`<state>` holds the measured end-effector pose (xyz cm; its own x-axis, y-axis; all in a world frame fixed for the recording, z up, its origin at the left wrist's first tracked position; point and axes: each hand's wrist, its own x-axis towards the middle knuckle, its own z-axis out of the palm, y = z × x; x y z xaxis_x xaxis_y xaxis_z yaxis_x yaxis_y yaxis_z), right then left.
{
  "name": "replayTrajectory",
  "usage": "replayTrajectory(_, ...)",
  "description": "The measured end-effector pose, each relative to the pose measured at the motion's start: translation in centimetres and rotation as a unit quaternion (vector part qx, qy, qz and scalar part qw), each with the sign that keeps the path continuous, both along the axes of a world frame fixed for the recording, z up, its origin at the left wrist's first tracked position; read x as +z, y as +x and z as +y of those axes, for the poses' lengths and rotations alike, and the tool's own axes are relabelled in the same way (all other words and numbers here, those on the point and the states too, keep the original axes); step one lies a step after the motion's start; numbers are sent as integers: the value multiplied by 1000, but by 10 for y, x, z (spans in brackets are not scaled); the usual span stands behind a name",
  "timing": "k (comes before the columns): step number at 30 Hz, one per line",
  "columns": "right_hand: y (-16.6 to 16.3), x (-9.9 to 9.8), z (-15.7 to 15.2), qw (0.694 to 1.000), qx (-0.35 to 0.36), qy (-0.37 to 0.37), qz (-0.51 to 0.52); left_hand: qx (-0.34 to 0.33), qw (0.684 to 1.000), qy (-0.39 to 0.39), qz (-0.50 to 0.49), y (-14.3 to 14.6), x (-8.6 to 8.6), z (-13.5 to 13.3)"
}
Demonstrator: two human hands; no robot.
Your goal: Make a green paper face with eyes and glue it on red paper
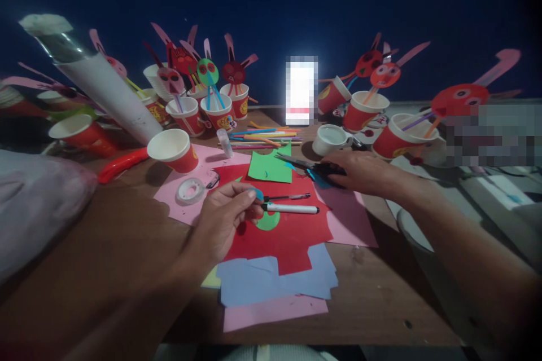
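Note:
My left hand (pixel 226 214) is closed in a pinch on a small blue paper piece (pixel 257 194), held just above the red paper sheet (pixel 292 225). My right hand (pixel 359 172) rests on black-handled scissors (pixel 311 167) lying on the table, fingers curled over the handles. The blades point left toward a green paper square (pixel 271 167). A white marker (pixel 292 208) and a thin pen (pixel 288 197) lie on the red sheet between my hands. A green cut-out (pixel 269 221) peeks out below my left hand.
Pink (pixel 275 311) and blue paper sheets (pixel 275 279) lie near the front. A tape roll (pixel 190 190), glue stick (pixel 224 142), straws (pixel 266 136) and a white cup (pixel 332 139) sit behind. Red paper cups with paper faces (pixel 212 90) stand at left and right (pixel 402 130). A bright phone (pixel 301 90) stands at the back.

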<state>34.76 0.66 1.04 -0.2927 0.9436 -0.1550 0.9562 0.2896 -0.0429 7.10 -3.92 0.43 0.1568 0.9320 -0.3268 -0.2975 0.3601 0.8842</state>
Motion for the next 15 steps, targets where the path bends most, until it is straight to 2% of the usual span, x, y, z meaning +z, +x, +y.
replayTrajectory(7,7,-5,3,1000,22,-4,-16,4,1000,2,11,0,0,-1)
replayTrajectory(10,5,1,-1,999,7,51,0,4,1000,-9,2,0,0,-1)
replayTrajectory(13,-10,13,-13,989,-11,126,81,8,1000,-14,-2,1,0,0)
replayTrajectory(15,-27,20,-24,973,16,119,199,5,1000,-17,-5,2,-1,-1)
